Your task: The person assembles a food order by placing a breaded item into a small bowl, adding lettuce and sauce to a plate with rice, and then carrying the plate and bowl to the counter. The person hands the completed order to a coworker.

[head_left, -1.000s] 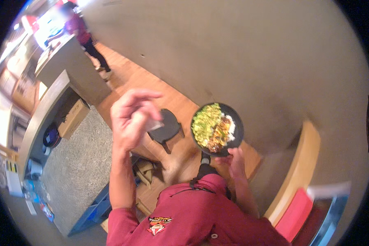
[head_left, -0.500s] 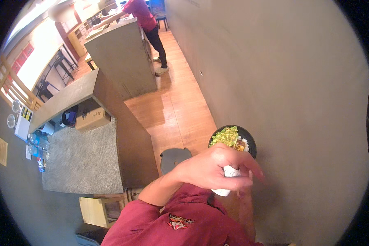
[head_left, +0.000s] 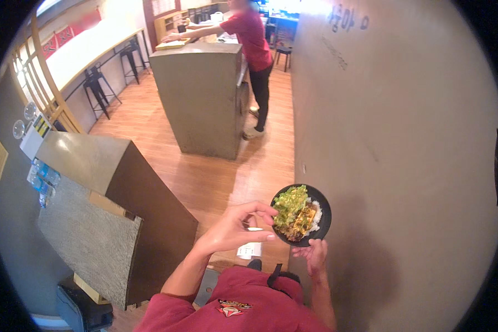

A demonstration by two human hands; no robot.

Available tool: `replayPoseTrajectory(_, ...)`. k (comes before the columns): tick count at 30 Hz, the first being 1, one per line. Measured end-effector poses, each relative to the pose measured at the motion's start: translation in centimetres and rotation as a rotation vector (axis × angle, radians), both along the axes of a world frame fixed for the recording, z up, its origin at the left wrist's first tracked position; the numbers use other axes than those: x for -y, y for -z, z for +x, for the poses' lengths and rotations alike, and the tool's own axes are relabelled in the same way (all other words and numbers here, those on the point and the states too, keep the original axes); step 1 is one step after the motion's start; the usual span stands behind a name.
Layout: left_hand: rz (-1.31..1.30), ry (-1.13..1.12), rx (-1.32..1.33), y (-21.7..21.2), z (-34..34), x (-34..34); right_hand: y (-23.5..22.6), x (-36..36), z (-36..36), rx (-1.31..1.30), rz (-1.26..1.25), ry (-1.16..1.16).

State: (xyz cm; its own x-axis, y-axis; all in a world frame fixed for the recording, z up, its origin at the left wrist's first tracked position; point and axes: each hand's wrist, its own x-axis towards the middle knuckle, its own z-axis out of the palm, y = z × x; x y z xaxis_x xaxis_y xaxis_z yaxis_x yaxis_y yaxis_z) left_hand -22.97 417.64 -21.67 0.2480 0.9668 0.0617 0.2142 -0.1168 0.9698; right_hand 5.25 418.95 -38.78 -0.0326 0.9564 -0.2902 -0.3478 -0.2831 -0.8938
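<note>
My right hand [head_left: 314, 255] grips the near rim of a black round bowl [head_left: 327, 213]. Chopped green salad, white rice and a browned topping with yellow slices fill it. My left hand [head_left: 232, 227] is beside the bowl's left edge, thumb and forefinger apart, the fingertips close to the salad or touching the rim; I cannot tell which. A white printed paper slip [head_left: 250, 250] hangs below that thumb, apparently held by the curled lower fingers, which are partly hidden.
A grey wall [head_left: 404, 138] runs close along my right. To my left stands a counter [head_left: 88, 232] with water bottles [head_left: 41, 177] at its far left. Ahead, a person in a red shirt [head_left: 252, 41] leans over a second counter [head_left: 199, 105]; black stools [head_left: 97, 91] stand beyond.
My left hand and the paper slip have moved left, off the front of the bowl. The bowl has shifted slightly left and nearer, now showing its food fully. My view has turned left and upward.
</note>
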Motion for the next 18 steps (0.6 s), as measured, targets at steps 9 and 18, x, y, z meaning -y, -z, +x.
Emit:
replayPoseTrajectory(9, -0.133, -0.549, 0.161, 0.8, -2.8, -17.7, -5.5, -33.1, -2.5, -0.033, 0.119, -0.32)
replayPoseTrajectory(18, -0.107, -0.824, 0.165, -2.0, -8.0, -35.5, -13.8, -56.8, -11.2, -0.029, 0.164, -0.632)
